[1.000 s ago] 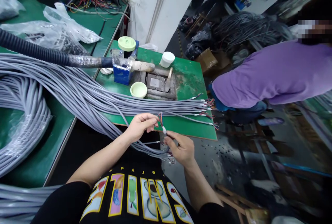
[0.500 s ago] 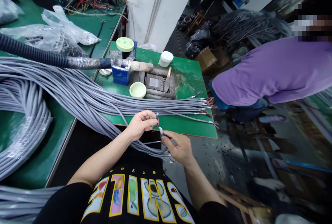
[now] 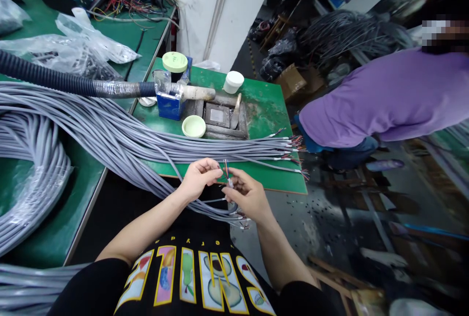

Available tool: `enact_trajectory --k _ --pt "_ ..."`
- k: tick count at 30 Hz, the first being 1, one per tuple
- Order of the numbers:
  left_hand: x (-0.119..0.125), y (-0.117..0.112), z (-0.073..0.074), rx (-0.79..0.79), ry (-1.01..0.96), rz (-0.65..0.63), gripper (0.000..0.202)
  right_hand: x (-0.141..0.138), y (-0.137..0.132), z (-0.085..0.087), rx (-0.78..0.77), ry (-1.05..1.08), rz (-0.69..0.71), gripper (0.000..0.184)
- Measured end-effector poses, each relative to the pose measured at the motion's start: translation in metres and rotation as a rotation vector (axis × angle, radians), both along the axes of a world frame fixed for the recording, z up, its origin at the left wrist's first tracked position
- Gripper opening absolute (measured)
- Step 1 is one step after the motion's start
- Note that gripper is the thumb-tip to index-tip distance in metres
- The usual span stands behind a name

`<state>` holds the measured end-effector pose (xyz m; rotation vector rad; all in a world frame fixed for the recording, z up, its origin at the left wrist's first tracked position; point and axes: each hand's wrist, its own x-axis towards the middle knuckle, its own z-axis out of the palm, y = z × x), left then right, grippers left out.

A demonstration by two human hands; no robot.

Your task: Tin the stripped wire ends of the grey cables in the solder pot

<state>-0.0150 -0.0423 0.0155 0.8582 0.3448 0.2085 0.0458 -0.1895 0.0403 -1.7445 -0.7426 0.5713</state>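
My left hand [image 3: 198, 177] and my right hand [image 3: 246, 195] meet just in front of the green board's [image 3: 267, 111] near edge. Between them stands the stripped end of a grey cable [image 3: 227, 172], with thin coloured wires fanning out of it. My left hand pinches those wires at the tip. My right hand is closed round the cable just below the stripped part. More grey cable ends [image 3: 223, 208] hang under my right hand.
A thick bundle of grey cables [image 3: 110, 130] runs across the green bench to stripped ends [image 3: 295, 147] at the board's right edge. A solder pot [image 3: 220, 116], blue box [image 3: 167, 103], green lid [image 3: 194, 126] and white jar [image 3: 233, 82] stand behind. A person in purple [image 3: 384, 96] bends at right.
My right hand has slid up the cable toward my left hand, so the two hands are now close together at the stripped end.
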Motion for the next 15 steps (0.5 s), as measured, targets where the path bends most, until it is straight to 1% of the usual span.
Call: enact_trajectory --k 2,5,6,10,13,15 --pt "0.0 -0.003 -0.002 0.034 -0.002 0.043 0.033 0.0 0.007 0.001 -0.032 -0.047 -0.021 0.036" --pt "0.001 -0.006 -0.003 0.061 -0.004 0.094 0.031 -0.001 0.016 0.005 -0.056 -0.178 -0.055 0.021" --pt "0.001 -0.007 -0.003 0.065 -0.005 0.104 0.03 -0.001 0.018 0.007 -0.056 -0.223 -0.065 0.019" --pt "0.001 -0.007 0.0 0.07 -0.001 0.13 0.027 -0.001 0.023 0.012 -0.04 -0.351 -0.077 0.017" --pt "0.001 -0.005 0.001 0.057 -0.013 0.143 0.026 0.002 0.022 0.014 -0.041 -0.37 -0.027 0.011" --pt "0.002 -0.004 0.0 0.056 -0.016 0.144 0.025 0.005 0.021 0.015 -0.057 -0.383 -0.017 0.017"
